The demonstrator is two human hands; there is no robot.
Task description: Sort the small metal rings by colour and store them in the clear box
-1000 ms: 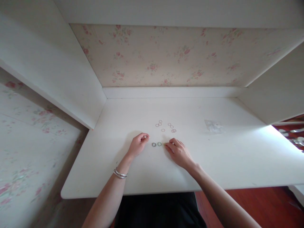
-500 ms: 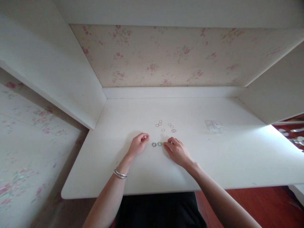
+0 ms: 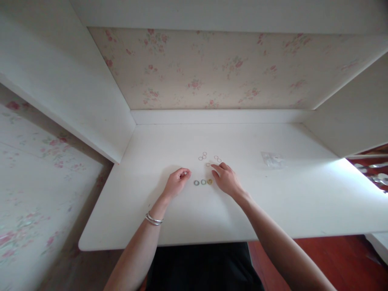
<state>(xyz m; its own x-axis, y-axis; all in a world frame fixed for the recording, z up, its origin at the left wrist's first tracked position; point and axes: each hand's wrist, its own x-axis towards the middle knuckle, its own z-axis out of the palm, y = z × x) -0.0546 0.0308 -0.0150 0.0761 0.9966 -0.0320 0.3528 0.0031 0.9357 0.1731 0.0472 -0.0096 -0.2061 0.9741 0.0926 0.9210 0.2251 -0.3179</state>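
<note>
On the white table [image 3: 127, 214] a grey ring [image 3: 194, 183], a pale green ring [image 3: 201, 182] and a yellow ring [image 3: 210, 182] lie in a row between my hands. My left hand [image 3: 177, 182] rests to the left of the row, thumb and fingers curled together; anything inside is hidden. Beyond the row my right hand [image 3: 227, 180] reaches with its index finger extended and thumb apart. That fingertip is at the edge of a thin reddish ring [image 3: 206, 165]; whether they touch I cannot tell.
More thin reddish rings lie farther back, one cluster [image 3: 202, 157] left and a pair [image 3: 218, 159] right. A clear plastic bag [image 3: 273, 160] lies at the right. White panels [image 3: 106, 93] stand at the sides, and a low ledge [image 3: 218, 116] runs along the back.
My right hand has moved away from the row toward the thin rings, uncovering the yellow ring. It now covers the overlapping thin rings at the right. My left hand stays in place.
</note>
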